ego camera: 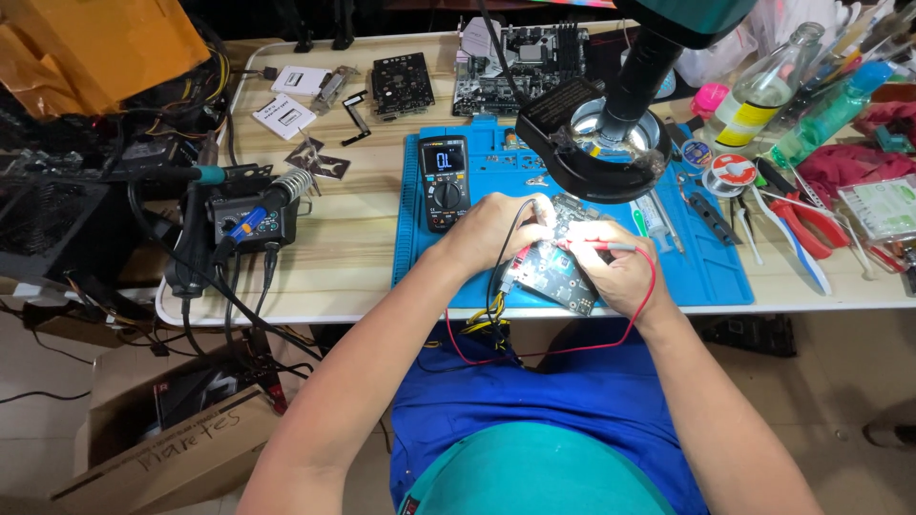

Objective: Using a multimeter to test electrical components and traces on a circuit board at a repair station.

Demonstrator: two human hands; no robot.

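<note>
1. My right hand [620, 272] fingers pinch a red probe [596, 247]; my left hand [496, 229] fingers curl around the black lead [510, 243].
2. Both press a dark circuit board [558, 272] on the blue mat [711, 267].
3. The pale wooden counter [343, 248] carries a multimeter [444, 181].

A multimeter [444, 181] is lying on the blue mat [716, 277], its small rectangular screen [444, 158] glowing pale grey with dark digits. Two white cards [284, 116] with dark print are resting on the wooden table [353, 238] near its far left end. A clear bottle [763, 91] at the far right is wearing a white label [739, 119] with a yellow band. A brown cardboard box [162, 448] (handwriting on its flap) is sitting on the floor at lower left. A round red-and-white label is topping a solder spool [733, 172].
</note>
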